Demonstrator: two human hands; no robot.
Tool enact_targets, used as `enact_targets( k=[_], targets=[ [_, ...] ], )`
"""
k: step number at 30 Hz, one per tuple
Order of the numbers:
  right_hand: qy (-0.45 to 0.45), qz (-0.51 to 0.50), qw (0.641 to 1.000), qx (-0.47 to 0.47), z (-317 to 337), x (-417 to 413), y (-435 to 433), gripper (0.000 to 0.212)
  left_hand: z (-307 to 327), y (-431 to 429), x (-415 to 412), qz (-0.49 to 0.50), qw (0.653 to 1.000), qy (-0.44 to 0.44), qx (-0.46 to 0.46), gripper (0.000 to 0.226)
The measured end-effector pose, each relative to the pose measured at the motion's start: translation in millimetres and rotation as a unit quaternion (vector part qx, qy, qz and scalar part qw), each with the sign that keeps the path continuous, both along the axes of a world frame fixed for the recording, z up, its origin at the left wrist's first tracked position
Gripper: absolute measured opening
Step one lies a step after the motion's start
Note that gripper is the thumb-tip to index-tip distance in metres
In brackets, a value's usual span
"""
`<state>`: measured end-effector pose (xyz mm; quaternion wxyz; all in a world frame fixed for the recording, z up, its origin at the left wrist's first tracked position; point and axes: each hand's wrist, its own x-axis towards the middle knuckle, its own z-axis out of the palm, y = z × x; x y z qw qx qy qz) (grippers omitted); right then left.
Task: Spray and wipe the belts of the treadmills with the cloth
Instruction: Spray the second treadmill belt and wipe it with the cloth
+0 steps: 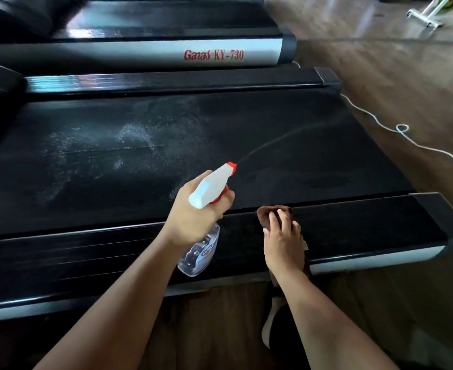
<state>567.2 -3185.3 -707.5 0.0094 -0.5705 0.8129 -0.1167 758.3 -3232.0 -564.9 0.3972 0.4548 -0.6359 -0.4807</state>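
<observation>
Head view: the left hand [193, 212] grips the neck of the spray bottle [211, 186], with fingers curled at the trigger. A thin jet leaves the red nozzle over the black treadmill belt [286, 156], which carries wet patches at left. The right hand [281, 236] lies flat, fingers extended, on the brown cloth [266, 212], which rests on the near side rail [366, 222].

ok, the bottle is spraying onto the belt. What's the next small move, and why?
Probably slide the right hand with the cloth off the side rail onto the belt and start wiping. The left hand grips the spray bottle, a jet leaves its nozzle, and white droplets lie unwiped mid-belt. The cloth sits right at the belt's edge.
</observation>
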Motion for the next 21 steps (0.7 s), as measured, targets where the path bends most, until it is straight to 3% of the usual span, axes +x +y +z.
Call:
enact_targets(
  k=[2, 12, 21],
  targets=[
    [-0.004, 0.004, 1.000, -0.003, 1.5, 6.7, -1.6, 0.046, 2.7, -1.1, 4.8, 0.018, 1.000, 0.018, 0.004, 0.024],
    [-0.025, 0.072, 0.997, -0.029, 7.1, 71.2, -22.2, 0.048, -0.6, 16.2, 83.6, 0.084, 0.995, 0.036, 0.033, 0.011],
    [-0.057, 0.176, 0.982, -0.022, 16.0, 174.8, -42.0, 0.050, -6.3, 33.9, 204.3, 0.205, 0.979, 0.020, -0.017, 0.017]
  ],
)
